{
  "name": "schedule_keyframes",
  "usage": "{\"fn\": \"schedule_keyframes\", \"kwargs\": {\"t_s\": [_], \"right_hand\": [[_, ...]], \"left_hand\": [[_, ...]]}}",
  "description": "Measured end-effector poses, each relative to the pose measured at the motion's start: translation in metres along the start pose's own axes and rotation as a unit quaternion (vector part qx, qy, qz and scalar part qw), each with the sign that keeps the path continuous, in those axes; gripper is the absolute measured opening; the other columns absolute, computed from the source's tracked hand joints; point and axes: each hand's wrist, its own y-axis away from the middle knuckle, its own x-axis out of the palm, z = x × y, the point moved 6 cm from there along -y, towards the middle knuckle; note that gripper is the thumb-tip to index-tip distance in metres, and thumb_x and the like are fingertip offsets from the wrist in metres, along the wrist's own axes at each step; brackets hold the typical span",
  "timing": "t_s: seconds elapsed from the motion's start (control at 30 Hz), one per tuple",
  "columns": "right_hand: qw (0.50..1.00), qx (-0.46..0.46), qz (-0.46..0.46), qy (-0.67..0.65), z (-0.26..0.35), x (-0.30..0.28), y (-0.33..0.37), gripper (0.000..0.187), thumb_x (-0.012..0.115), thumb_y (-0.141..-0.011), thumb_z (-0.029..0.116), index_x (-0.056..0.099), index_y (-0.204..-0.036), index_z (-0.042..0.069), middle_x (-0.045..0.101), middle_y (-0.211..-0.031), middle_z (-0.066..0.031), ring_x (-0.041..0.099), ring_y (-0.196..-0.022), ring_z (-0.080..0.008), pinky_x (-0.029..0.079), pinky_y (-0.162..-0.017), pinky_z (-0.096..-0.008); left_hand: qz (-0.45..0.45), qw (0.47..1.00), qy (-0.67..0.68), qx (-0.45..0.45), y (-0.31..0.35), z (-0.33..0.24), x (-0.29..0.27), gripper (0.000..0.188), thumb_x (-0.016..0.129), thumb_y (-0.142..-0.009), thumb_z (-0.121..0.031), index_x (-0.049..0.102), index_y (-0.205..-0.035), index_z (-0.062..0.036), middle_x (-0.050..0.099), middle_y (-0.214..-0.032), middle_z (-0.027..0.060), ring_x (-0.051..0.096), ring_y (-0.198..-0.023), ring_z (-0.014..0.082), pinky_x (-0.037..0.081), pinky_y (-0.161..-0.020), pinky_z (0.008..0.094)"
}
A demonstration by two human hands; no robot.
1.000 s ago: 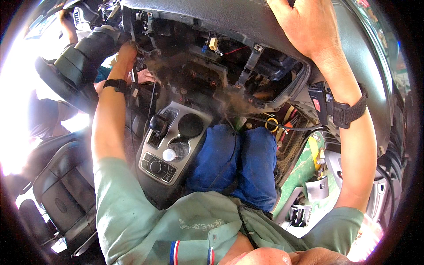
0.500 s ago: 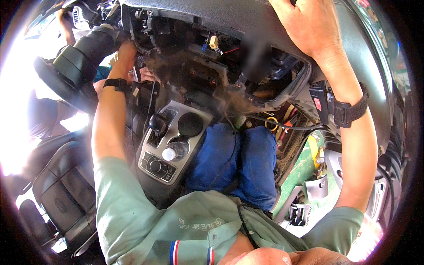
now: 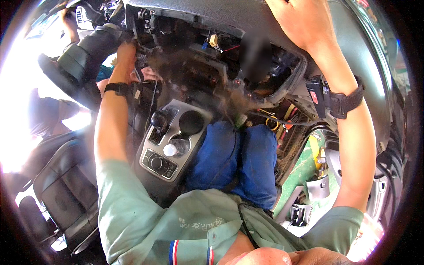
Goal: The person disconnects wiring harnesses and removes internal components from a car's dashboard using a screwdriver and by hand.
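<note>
My right hand (image 3: 301, 21) rests on the dark dashboard cover (image 3: 203, 8) near its right end. Its thumb stands apart, while the other fingertips run past the picture's upper edge. Beside the steering column (image 3: 90, 48), my left hand (image 3: 126, 54) reaches into the opened left part of the dashboard. The fingers of this hand are hidden among dark parts, so what they touch does not show. Between my hands the dashboard front is open, with a pale yellow connector (image 3: 213, 40) and a blue one (image 3: 205, 45) hanging on wires.
Another person's hand (image 3: 149, 74) works below my left hand. The centre console (image 3: 143, 173) carries a gear lever (image 3: 159, 119) and a clear bottle (image 3: 180, 147) with a white cap. Tools, including yellow-handled ones (image 3: 272, 123), lie by my knees. Removed trim (image 3: 317, 187) lies on the green floor.
My right hand and forearm have shifted slightly up and to the left. The left hand stays at the same spot by the steering column. The whole view has moved a little.
</note>
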Motion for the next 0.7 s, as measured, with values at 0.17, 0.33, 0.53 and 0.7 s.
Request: {"fn": "schedule_keyframes", "kwargs": {"t_s": [0.17,0.33,0.53,0.7], "right_hand": [[1.000,-0.005,-0.015,0.003,-0.003,0.004,0.002,0.016,0.054,-0.079,0.013,0.063,-0.089,0.004,0.064,-0.084,-0.0186,0.060,-0.088,-0.0363,0.048,-0.080,-0.0430],[0.999,-0.018,-0.027,-0.003,0.000,0.002,0.005,0.015,0.055,-0.079,0.013,0.064,-0.088,0.005,0.065,-0.084,-0.0193,0.060,-0.089,-0.0374,0.048,-0.080,-0.0438],[0.999,-0.037,-0.033,0.017,-0.001,-0.004,0.011,0.017,0.055,-0.079,0.013,0.066,-0.090,0.004,0.067,-0.086,-0.0198,0.062,-0.088,-0.0376,0.049,-0.079,-0.0434],[0.971,0.050,0.001,-0.233,0.039,-0.020,0.060,0.022,0.057,-0.086,0.017,0.066,-0.094,-0.001,0.068,-0.086,-0.0214,0.068,-0.078,-0.0307,0.052,-0.072,-0.0364]], "left_hand": [[-0.049,0.998,-0.013,0.022,0.091,-0.067,-0.030,0.024,0.058,-0.092,-0.023,0.063,-0.106,-0.0040,0.063,-0.081,0.0050,0.052,-0.059,0.0124,0.042,-0.056,0.0270],[-0.032,0.996,0.000,0.084,0.151,-0.094,-0.065,0.026,0.062,-0.092,-0.026,0.063,-0.106,-0.0047,0.064,-0.085,0.0014,0.049,-0.059,0.0060,0.039,-0.054,0.0228],[0.043,0.984,0.036,0.168,0.266,-0.153,-0.067,0.018,0.066,-0.090,-0.017,0.062,-0.102,-0.0041,0.062,-0.083,-0.0015,0.047,-0.062,0.0039,0.037,-0.057,0.0188],[0.010,0.971,-0.063,0.229,0.381,-0.188,-0.056,0.017,0.070,-0.086,-0.013,0.065,-0.099,-0.0032,0.064,-0.086,0.0007,0.051,-0.067,0.0084,0.045,-0.065,0.0236]]}}
